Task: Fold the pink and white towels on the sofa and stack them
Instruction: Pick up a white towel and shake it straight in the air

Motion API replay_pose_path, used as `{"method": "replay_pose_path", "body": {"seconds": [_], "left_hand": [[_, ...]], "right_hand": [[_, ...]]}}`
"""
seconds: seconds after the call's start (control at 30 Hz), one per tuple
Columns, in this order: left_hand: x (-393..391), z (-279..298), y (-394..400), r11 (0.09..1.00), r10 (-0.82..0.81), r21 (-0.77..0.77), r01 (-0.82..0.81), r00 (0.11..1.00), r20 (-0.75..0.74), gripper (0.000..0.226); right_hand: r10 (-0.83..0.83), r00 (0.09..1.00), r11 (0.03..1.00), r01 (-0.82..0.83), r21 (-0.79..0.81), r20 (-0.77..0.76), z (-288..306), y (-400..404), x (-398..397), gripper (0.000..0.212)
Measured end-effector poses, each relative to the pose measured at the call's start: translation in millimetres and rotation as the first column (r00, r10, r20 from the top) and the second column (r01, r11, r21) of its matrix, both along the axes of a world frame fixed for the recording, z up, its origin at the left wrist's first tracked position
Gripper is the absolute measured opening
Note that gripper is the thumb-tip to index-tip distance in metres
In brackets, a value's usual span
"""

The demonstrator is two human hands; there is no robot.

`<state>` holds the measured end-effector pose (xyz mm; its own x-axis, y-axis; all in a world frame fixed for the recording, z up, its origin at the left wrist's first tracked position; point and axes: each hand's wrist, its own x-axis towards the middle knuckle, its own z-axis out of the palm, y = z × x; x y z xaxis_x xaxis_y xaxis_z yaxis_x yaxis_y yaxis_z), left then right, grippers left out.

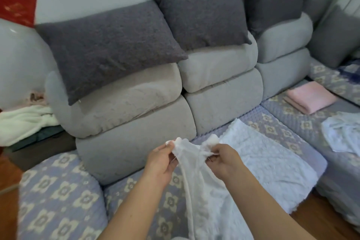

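Note:
A white towel (204, 197) hangs from both my hands above the sofa seat (58, 191). My left hand (162, 163) pinches one top corner and my right hand (224, 160) pinches the other, a short gap between them. Its lower part drops out of the bottom of the view. Another white towel (268, 160) lies spread flat on the seat just right of my hands. A folded pink towel (309, 96) rests on the seat further back at the right. A crumpled white towel (342, 132) lies near the right edge.
Grey back cushions (136, 107) and dark grey pillows (109, 45) line the sofa behind. A cream blanket (25, 121) lies on a low dark stand at the left. Wooden floor (319, 218) shows at the lower right.

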<state>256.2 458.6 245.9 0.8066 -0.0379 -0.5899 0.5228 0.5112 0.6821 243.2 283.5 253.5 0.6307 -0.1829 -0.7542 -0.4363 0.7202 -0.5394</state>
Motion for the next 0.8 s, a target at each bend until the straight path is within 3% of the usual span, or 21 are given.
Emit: {"method": "replay_pose_path", "body": {"seconds": [0.1,0.17,0.23,0.27,0.33,0.37,0.4,0.47,0.5,0.57,0.63,0.8], "left_hand": [[2.5,-5.5,4.5,0.998,-0.026,0.05,0.026,1.0,-0.011,0.022],[2.4,-10.3,6.6,0.998,-0.022,0.066,0.023,1.0,-0.017,0.022],[2.5,-13.6,7.3,0.997,-0.015,0.07,0.015,1.0,-0.012,0.021],[2.8,-14.4,7.0,0.997,-0.015,0.072,0.016,1.0,-0.01,0.021],[5.0,-13.6,5.6,0.997,-0.017,0.076,0.018,1.0,-0.012,0.02],[6.6,-11.8,4.4,0.997,-0.015,0.074,0.016,1.0,-0.013,0.019],[7.8,-9.2,2.9,0.997,-0.012,0.07,0.013,1.0,-0.016,0.018],[10.0,-5.2,-0.1,0.998,-0.002,0.057,0.003,1.0,-0.022,0.018],[10.3,-4.2,-1.4,0.999,-0.004,0.048,0.005,1.0,-0.021,0.018],[10.7,-1.2,-4.8,0.999,-0.023,0.024,0.023,1.0,0.003,0.019],[8.6,0.6,-10.1,0.999,-0.045,0.02,0.045,0.999,0.028,0.021],[1.0,0.2,-21.9,0.992,-0.081,0.102,0.071,0.992,0.096,0.023]], "right_hand": [[0.002,0.998,0.996,-0.007,-0.083,-0.066,3.4,-7.0,4.7,0.029],[0.036,0.999,0.947,-0.042,-0.318,-0.023,12.1,-10.2,5.6,0.028],[0.008,0.987,0.739,0.102,-0.666,0.16,17.6,-11.4,6.7,0.042],[-0.003,0.967,0.635,0.198,-0.747,0.254,19.4,-13.9,7.4,0.045],[0.023,0.928,0.694,0.252,-0.674,0.371,23.7,-17.2,13.0,0.044],[-0.095,0.92,0.811,0.293,-0.506,0.381,21.8,-18.9,16.4,0.041],[-0.164,0.94,0.838,0.293,-0.461,0.299,13.0,-23.2,17.8,0.037],[-0.054,0.996,0.916,0.079,-0.393,0.074,5.2,-30.3,22.0,0.04],[0.036,0.998,0.917,-0.011,-0.4,0.055,3.3,-30.4,24.2,0.046],[0.19,0.98,0.794,-0.12,-0.596,0.055,5.0,-17.8,21.2,0.052],[0.312,0.945,0.787,-0.203,-0.583,0.092,11.4,5.9,11.6,0.048],[0.309,0.947,0.824,-0.223,-0.522,0.083,-4.5,41.2,-0.2,0.033]]}}
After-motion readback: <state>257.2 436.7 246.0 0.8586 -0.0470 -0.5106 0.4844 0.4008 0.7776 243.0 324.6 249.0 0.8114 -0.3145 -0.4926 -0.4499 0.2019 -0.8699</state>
